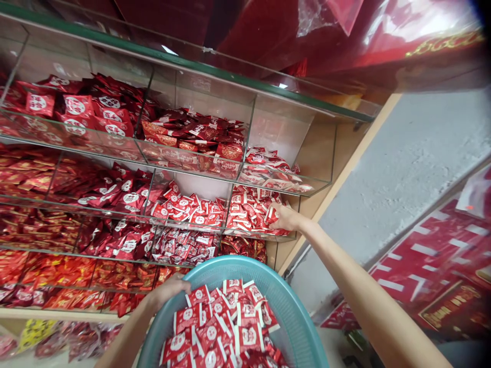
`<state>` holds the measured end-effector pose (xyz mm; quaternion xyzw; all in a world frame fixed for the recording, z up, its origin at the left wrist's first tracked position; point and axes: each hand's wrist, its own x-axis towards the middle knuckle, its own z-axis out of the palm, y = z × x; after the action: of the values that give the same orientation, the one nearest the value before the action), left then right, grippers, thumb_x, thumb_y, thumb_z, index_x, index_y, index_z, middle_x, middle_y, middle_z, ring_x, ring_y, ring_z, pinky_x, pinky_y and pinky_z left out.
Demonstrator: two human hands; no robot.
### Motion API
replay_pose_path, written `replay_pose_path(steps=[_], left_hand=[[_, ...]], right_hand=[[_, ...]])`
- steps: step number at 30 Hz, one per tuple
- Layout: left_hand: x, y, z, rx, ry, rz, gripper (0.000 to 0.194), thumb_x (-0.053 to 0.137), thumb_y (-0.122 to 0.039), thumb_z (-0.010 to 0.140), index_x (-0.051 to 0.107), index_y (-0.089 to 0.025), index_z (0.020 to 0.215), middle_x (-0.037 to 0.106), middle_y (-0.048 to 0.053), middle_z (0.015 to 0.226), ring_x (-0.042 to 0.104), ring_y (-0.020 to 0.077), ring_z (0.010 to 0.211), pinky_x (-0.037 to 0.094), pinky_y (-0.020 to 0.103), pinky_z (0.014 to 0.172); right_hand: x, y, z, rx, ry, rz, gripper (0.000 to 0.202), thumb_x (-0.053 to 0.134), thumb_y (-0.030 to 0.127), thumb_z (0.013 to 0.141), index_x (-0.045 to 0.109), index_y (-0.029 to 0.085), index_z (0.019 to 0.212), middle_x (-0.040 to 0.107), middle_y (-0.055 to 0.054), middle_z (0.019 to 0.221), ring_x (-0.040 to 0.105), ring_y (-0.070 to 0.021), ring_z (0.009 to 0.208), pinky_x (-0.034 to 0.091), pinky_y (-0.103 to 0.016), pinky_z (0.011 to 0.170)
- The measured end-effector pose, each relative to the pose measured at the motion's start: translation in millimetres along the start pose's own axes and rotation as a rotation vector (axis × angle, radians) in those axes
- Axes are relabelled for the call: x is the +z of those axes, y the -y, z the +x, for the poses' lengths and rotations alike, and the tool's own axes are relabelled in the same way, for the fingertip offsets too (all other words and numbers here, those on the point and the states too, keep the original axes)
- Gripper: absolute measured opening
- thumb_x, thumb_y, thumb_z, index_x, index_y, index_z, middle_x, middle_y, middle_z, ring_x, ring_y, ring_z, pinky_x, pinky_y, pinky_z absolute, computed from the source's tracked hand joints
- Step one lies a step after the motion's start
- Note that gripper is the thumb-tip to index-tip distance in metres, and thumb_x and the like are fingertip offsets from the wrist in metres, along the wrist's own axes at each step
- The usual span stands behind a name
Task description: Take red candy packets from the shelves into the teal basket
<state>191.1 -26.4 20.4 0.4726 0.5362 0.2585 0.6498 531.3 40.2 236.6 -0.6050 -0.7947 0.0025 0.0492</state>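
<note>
My left hand (172, 289) is closed over the left rim of a teal plastic basket (307, 327). Inside the basket lies a heap of small red-and-white candy packets (215, 327). My right hand (286, 217) reaches into a right-hand shelf compartment. Its fingers curl round red-and-white packets (245, 209) at the right side of the pile there; the fingertips are partly hidden. The basket sits just below and in front of that compartment, tilted in view.
Glass-divided shelves (192, 168) hold many red packets in separate compartments. A wooden side panel (345, 168) and grey wall (414, 148) stand to the right, with red printed packaging (433, 260) beyond. Large glossy red bags (245, 41) hang over the top. Bagged goods (76, 337) lie below the shelves.
</note>
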Motion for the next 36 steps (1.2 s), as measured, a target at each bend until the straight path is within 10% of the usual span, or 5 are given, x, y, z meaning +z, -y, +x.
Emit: replay_pose_path(steps=[18,26,36], left_hand=[[1.0,-5,-2,-0.053,0.016,0.012,0.018,0.052,-0.022,0.049,0.058,-0.013,0.063,0.055,0.0,0.044,0.049,0.0148,0.04,0.037,0.023,0.041],[-3.2,1,3,-0.037,0.019,0.064,0.016,0.053,-0.022,0.053,0.059,-0.012,0.063,0.053,-0.001,0.043,0.047,0.0136,0.039,0.034,0.022,0.04],[-0.1,-4,-2,-0.059,0.026,0.035,0.012,0.054,-0.022,0.052,0.056,-0.013,0.058,0.052,-0.001,0.042,0.046,0.0129,0.038,0.034,0.022,0.039]], right_hand=[[1,9,-17,-0.196,-0.273,-0.12,0.048,0.055,0.033,0.075,0.041,0.019,0.118,0.054,-0.011,0.113,0.049,-0.0256,0.1,0.034,-0.035,0.08],[-3,55,-66,-0.298,-0.379,0.009,0.052,0.051,0.026,0.078,0.033,0.019,0.126,0.046,-0.011,0.124,0.04,-0.0269,0.114,0.03,-0.042,0.09],[114,63,-157,0.148,0.191,0.303,0.041,0.052,0.036,0.076,0.042,0.022,0.113,0.061,-0.003,0.087,0.057,-0.0175,0.076,0.038,-0.025,0.065]])
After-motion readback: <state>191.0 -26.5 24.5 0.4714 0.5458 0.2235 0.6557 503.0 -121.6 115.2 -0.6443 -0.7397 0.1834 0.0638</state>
